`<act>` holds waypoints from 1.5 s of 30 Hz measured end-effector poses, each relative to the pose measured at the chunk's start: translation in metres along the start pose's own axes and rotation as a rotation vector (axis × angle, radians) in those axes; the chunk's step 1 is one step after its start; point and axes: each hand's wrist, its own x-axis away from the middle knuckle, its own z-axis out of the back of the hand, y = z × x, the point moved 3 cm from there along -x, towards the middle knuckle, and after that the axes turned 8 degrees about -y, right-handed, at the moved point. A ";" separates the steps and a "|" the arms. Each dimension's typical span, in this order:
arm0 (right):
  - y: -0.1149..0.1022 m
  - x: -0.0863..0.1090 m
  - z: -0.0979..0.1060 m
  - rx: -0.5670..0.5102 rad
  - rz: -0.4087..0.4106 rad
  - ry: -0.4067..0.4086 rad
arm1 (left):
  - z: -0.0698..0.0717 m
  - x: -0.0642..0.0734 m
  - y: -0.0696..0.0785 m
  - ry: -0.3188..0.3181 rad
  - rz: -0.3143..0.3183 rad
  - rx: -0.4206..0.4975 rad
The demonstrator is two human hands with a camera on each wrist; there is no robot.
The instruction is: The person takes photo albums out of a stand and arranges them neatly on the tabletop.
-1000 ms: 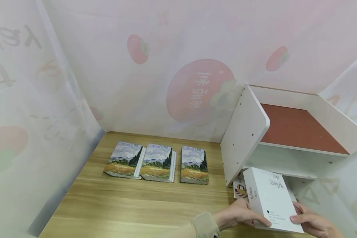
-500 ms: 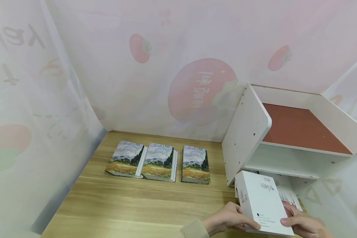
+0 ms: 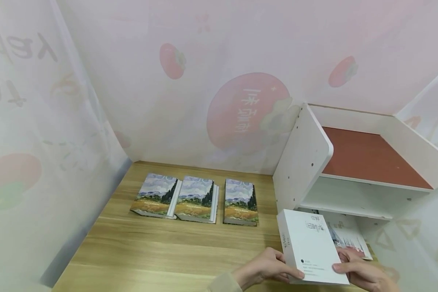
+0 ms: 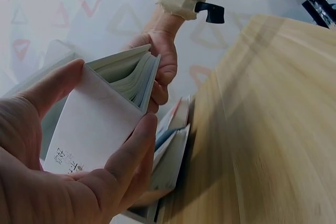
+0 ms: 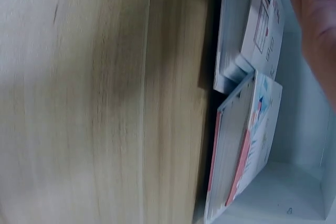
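A thick white hardcover book (image 3: 312, 247) with dark lettering is held between both hands in front of the shelf. My left hand (image 3: 268, 265) grips its left near corner, thumb on the cover. On the opposite side, my right hand (image 3: 361, 269) grips it with the thumb on top. The left wrist view shows the book's white spine (image 4: 100, 114) and its page edges, with the right hand (image 4: 164, 59) at the far edge. Behind it, a book with a red and blue cover (image 3: 348, 237) lies in the bottom compartment.
The white shelf unit (image 3: 299, 162) with a red-brown upper board (image 3: 372, 156) stands at the right. Another book (image 5: 262, 35) lies beside the red-edged one (image 5: 247, 145). On the wooden table (image 3: 168, 243), three landscape-covered books (image 3: 239, 200) lie in a row at the back.
Both hands have drawn the white book leftward, away from the bottom compartment. More of the red and blue book behind it now shows. The landscape books have stayed put.
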 end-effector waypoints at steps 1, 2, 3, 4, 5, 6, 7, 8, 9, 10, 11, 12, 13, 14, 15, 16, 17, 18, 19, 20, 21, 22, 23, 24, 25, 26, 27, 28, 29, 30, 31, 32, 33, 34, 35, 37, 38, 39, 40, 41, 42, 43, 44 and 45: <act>0.001 -0.001 -0.001 -0.002 0.001 0.000 | 0.002 0.001 -0.001 -0.009 -0.005 0.001; 0.002 -0.003 -0.001 -0.008 0.003 0.001 | 0.005 0.001 -0.001 -0.016 -0.011 0.002; 0.003 -0.005 -0.003 -0.004 0.007 0.003 | 0.008 0.002 -0.002 -0.021 -0.015 0.000; 0.004 -0.007 -0.004 -0.013 0.009 0.010 | 0.010 0.003 -0.002 -0.026 -0.017 0.000; 0.005 -0.010 -0.005 -0.015 0.009 0.022 | 0.013 0.004 -0.003 -0.027 -0.019 -0.003; 0.006 -0.012 -0.007 -0.016 0.012 0.035 | 0.016 0.005 -0.003 -0.029 -0.021 -0.007; 0.007 -0.015 -0.008 -0.018 0.015 0.048 | 0.020 0.006 -0.003 -0.033 -0.025 -0.009; 0.007 -0.018 -0.009 -0.018 0.018 0.061 | 0.023 0.007 -0.002 -0.038 -0.028 -0.011; 0.008 -0.021 -0.010 -0.025 0.018 0.076 | 0.026 0.009 -0.001 -0.042 -0.029 -0.017; 0.009 -0.024 -0.011 -0.030 0.020 0.091 | 0.029 0.010 -0.001 -0.047 -0.032 -0.020; 0.010 -0.027 -0.012 -0.023 0.026 0.101 | 0.032 0.010 0.000 -0.054 -0.034 -0.024; 0.011 -0.029 -0.013 -0.023 0.030 0.112 | 0.035 0.011 0.000 -0.063 -0.035 -0.028; 0.012 -0.032 -0.013 -0.026 0.033 0.120 | 0.038 0.012 0.000 -0.070 -0.036 -0.031; 0.013 -0.035 -0.014 -0.028 0.036 0.128 | 0.041 0.013 0.000 -0.076 -0.037 -0.036; 0.015 -0.037 -0.015 -0.028 0.038 0.137 | 0.043 0.014 -0.001 -0.081 -0.038 -0.041; 0.017 -0.039 -0.015 -0.030 0.041 0.143 | 0.046 0.016 -0.001 -0.086 -0.038 -0.044; 0.019 -0.041 -0.016 -0.033 0.043 0.148 | 0.048 0.017 -0.001 -0.093 -0.038 -0.047; 0.021 -0.044 -0.017 -0.043 0.046 0.150 | 0.051 0.018 -0.002 -0.099 -0.040 -0.049; 0.023 -0.045 -0.017 -0.043 0.049 0.146 | 0.053 0.020 -0.002 -0.109 -0.041 -0.048; 0.026 -0.047 -0.018 -0.043 0.053 0.144 | 0.055 0.021 -0.002 -0.116 -0.044 -0.045; 0.028 -0.049 -0.018 -0.049 0.056 0.144 | 0.058 0.022 -0.002 -0.122 -0.046 -0.043; 0.030 -0.052 -0.019 -0.047 0.064 0.143 | 0.060 0.023 -0.002 -0.127 -0.048 -0.041; 0.031 -0.054 -0.019 -0.045 0.070 0.142 | 0.062 0.024 -0.002 -0.130 -0.049 -0.040; 0.033 -0.056 -0.020 -0.044 0.078 0.140 | 0.065 0.025 -0.002 -0.130 -0.053 -0.039; 0.035 -0.058 -0.020 -0.038 0.085 0.141 | 0.067 0.026 -0.003 -0.129 -0.055 -0.038; 0.036 -0.061 -0.021 -0.037 0.093 0.143 | 0.068 0.027 -0.003 -0.126 -0.057 -0.036; 0.037 -0.063 -0.021 -0.031 0.104 0.145 | 0.070 0.028 -0.003 -0.125 -0.060 -0.036; 0.038 -0.065 -0.022 -0.020 0.116 0.143 | 0.072 0.029 -0.003 -0.126 -0.062 -0.037; 0.038 -0.067 -0.023 -0.013 0.128 0.142 | 0.073 0.030 -0.003 -0.127 -0.066 -0.039; 0.039 -0.069 -0.024 -0.005 0.140 0.143 | 0.075 0.031 -0.004 -0.128 -0.069 -0.035; 0.039 -0.071 -0.025 0.002 0.152 0.145 | 0.076 0.031 -0.004 -0.129 -0.072 -0.033; 0.040 -0.073 -0.026 0.010 0.164 0.150 | 0.078 0.032 -0.005 -0.132 -0.076 -0.031; 0.040 -0.074 -0.027 0.015 0.173 0.161 | 0.079 0.033 -0.005 -0.135 -0.080 -0.030; 0.041 -0.076 -0.028 0.019 0.179 0.172 | 0.081 0.034 -0.005 -0.139 -0.082 -0.030; 0.042 -0.077 -0.029 0.018 0.181 0.187 | 0.083 0.035 -0.006 -0.141 -0.084 -0.027; 0.044 -0.081 -0.030 0.017 0.179 0.219 | 0.086 0.038 -0.007 -0.144 -0.091 -0.022; 0.045 -0.083 -0.030 0.017 0.175 0.233 | 0.088 0.039 -0.007 -0.147 -0.095 -0.022; 0.047 -0.085 -0.031 0.013 0.173 0.244 | 0.090 0.040 -0.008 -0.146 -0.098 -0.021; 0.048 -0.087 -0.031 0.008 0.172 0.255 | 0.091 0.041 -0.008 -0.141 -0.103 -0.022; 0.050 -0.090 -0.031 -0.004 0.171 0.261 | 0.093 0.042 -0.009 -0.132 -0.108 -0.023; 0.051 -0.092 -0.031 -0.010 0.173 0.267 | 0.095 0.042 -0.010 -0.122 -0.111 -0.023; 0.052 -0.094 -0.031 -0.016 0.175 0.273 | 0.097 0.043 -0.010 -0.109 -0.115 -0.024; 0.053 -0.095 -0.031 -0.026 0.181 0.277 | 0.098 0.043 -0.011 -0.097 -0.118 -0.023; 0.054 -0.097 -0.032 -0.031 0.187 0.282 | 0.100 0.044 -0.011 -0.083 -0.121 -0.022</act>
